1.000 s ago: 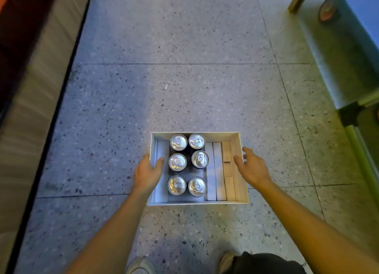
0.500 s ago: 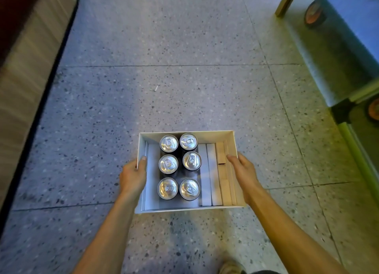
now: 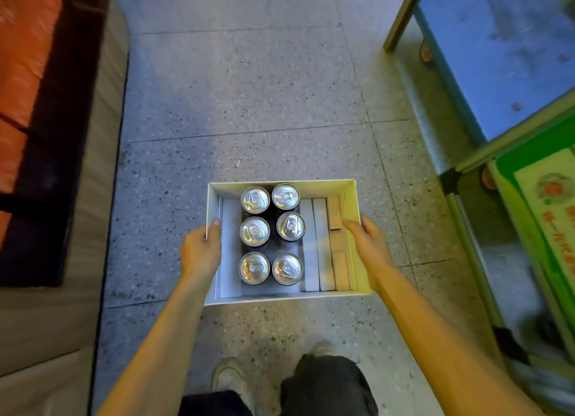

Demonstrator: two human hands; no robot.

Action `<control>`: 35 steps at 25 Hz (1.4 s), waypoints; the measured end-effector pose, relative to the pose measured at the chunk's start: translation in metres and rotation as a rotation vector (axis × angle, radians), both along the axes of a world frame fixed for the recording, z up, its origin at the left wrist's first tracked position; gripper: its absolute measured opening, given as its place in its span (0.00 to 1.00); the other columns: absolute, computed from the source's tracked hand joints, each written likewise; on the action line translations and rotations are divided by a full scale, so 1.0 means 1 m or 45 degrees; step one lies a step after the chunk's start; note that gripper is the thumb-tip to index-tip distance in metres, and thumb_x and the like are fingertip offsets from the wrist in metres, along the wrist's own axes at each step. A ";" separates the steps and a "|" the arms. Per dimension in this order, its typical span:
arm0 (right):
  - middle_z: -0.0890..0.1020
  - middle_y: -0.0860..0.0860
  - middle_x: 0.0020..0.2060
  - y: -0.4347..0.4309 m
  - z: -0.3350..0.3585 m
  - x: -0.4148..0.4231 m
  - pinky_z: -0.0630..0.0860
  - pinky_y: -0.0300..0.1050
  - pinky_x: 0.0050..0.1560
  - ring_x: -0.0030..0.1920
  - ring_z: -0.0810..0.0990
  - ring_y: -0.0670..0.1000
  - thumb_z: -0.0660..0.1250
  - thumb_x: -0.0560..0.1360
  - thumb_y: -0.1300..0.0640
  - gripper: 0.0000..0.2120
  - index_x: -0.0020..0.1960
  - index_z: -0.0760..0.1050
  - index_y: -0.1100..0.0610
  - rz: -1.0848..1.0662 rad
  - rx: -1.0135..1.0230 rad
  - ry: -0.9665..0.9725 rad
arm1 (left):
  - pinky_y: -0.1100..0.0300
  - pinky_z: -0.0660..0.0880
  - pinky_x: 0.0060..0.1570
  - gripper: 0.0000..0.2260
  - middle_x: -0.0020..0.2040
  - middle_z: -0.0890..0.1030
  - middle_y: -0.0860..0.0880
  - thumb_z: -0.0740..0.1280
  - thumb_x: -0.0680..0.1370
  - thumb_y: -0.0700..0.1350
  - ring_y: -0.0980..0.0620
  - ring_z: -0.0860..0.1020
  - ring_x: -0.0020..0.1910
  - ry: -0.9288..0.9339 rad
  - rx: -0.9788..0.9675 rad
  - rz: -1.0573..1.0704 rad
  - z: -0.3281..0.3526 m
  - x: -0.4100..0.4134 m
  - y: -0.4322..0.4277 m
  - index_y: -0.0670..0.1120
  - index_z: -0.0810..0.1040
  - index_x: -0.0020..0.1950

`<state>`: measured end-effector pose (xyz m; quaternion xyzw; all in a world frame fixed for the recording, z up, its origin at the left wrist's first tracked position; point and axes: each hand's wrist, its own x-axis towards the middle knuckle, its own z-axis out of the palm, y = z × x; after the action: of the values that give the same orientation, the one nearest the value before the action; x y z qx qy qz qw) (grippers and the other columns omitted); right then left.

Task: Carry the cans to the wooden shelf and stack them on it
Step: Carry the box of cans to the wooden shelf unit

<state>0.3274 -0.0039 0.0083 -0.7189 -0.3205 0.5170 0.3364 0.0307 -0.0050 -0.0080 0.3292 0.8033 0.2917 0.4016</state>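
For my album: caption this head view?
Six cans in a white box, gripped by left hand and right hand, over floor.

Speckled floor (image 3: 249, 88); blue-topped table (image 3: 497, 57) right; green sign (image 3: 541, 204) beside it.

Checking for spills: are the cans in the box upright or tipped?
Upright: all six cans show round lids with pull tabs facing up, standing two by three inside the box.

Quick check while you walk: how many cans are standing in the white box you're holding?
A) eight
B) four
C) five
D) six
D: the silver tops of six cans show in the white box, in two columns of three, while the left hand and right hand grip its side walls.
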 end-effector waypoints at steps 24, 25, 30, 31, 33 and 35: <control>0.78 0.46 0.54 0.133 0.575 0.021 0.69 0.38 0.43 0.53 0.76 0.45 0.63 0.81 0.52 0.18 0.71 0.72 0.54 0.146 0.120 0.046 | 0.55 0.62 0.36 0.18 0.34 0.69 0.44 0.60 0.81 0.51 0.47 0.65 0.35 0.061 0.114 0.055 0.588 0.020 0.123 0.41 0.70 0.36; 0.79 0.48 0.57 0.147 0.571 0.017 0.70 0.40 0.46 0.55 0.76 0.47 0.63 0.81 0.52 0.20 0.72 0.71 0.54 0.151 0.102 0.035 | 0.55 0.63 0.36 0.18 0.34 0.70 0.44 0.60 0.81 0.51 0.46 0.66 0.35 0.050 0.104 0.062 0.584 0.017 0.137 0.40 0.71 0.37; 0.77 0.52 0.64 0.248 0.555 -0.019 0.68 0.47 0.57 0.61 0.73 0.50 0.63 0.81 0.50 0.22 0.74 0.70 0.55 0.154 0.071 -0.004 | 0.55 0.64 0.35 0.18 0.35 0.71 0.45 0.59 0.80 0.52 0.46 0.68 0.35 -0.014 0.070 0.070 0.558 -0.017 0.236 0.41 0.71 0.37; 0.77 0.51 0.63 0.274 0.557 -0.031 0.68 0.47 0.57 0.60 0.73 0.50 0.63 0.81 0.51 0.21 0.73 0.70 0.54 0.138 0.077 -0.004 | 0.55 0.64 0.34 0.18 0.35 0.71 0.45 0.59 0.80 0.52 0.46 0.68 0.35 -0.014 0.067 0.055 0.558 -0.027 0.265 0.40 0.72 0.37; 0.77 0.48 0.59 0.317 0.560 -0.050 0.68 0.46 0.56 0.61 0.74 0.50 0.62 0.82 0.51 0.20 0.72 0.71 0.53 0.113 0.087 0.006 | 0.55 0.64 0.34 0.18 0.35 0.71 0.45 0.59 0.81 0.52 0.46 0.67 0.35 0.011 0.051 0.031 0.565 -0.045 0.315 0.40 0.72 0.38; 0.77 0.46 0.56 0.361 0.566 -0.069 0.69 0.44 0.53 0.59 0.75 0.49 0.62 0.82 0.51 0.18 0.71 0.72 0.50 0.116 0.107 0.017 | 0.55 0.65 0.35 0.17 0.35 0.71 0.45 0.59 0.80 0.51 0.46 0.66 0.35 0.017 0.053 -0.004 0.575 -0.062 0.367 0.41 0.70 0.37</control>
<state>0.2588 0.3570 0.5743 -0.6853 -0.3723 0.5225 0.3445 -0.0311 0.3620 0.5669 0.3406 0.7992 0.3056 0.3897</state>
